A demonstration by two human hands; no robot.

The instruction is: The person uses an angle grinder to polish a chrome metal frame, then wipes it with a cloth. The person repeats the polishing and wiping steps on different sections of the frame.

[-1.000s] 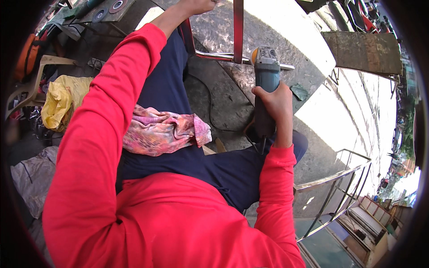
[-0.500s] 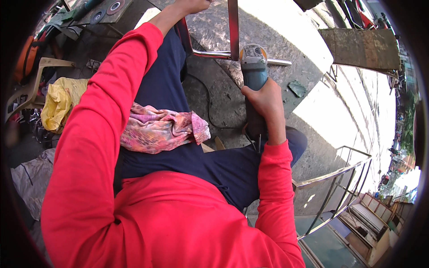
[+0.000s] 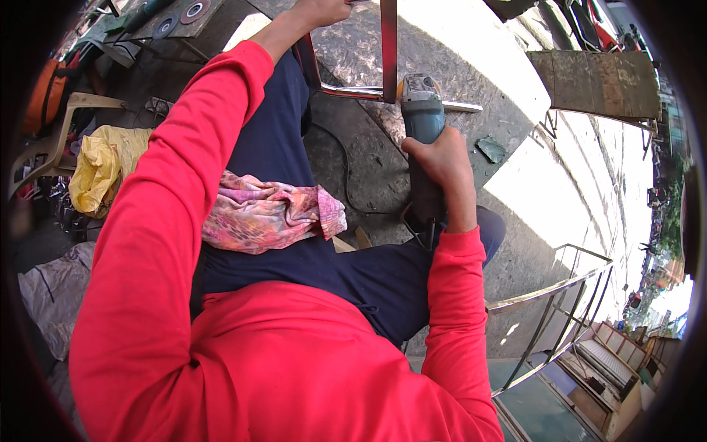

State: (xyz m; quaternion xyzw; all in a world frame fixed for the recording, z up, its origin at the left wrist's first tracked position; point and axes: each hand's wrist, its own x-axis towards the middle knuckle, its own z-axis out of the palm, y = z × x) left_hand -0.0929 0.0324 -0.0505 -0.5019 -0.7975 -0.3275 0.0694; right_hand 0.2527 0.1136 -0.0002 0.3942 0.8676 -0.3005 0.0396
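My right hand (image 3: 446,162) is wrapped round the body of a teal and black angle grinder (image 3: 423,121). The grinder's metal head points away from me, close beside a dark-red and shiny metal frame (image 3: 389,51). Whether its disc touches the frame is hidden. At the top edge my left hand (image 3: 322,10) is closed at the upper part of this frame, its fingertips partly cut off by the picture's edge. A bright metal bar (image 3: 462,107) lies just past the grinder head. Across my lap is a pink and orange patterned cloth (image 3: 272,214).
A black cable (image 3: 346,166) curves over the floor to the grinder's rear. At far left are grinding discs (image 3: 195,11) on a small table, a plastic chair (image 3: 62,140) and a yellow sack (image 3: 96,177). Rightward stand a wooden bench (image 3: 596,81) and a metal frame stand (image 3: 549,287).
The grinder and my right hand have shifted slightly to the right. My left hand and the frame appear a little further right too, with the view itself moving slightly.
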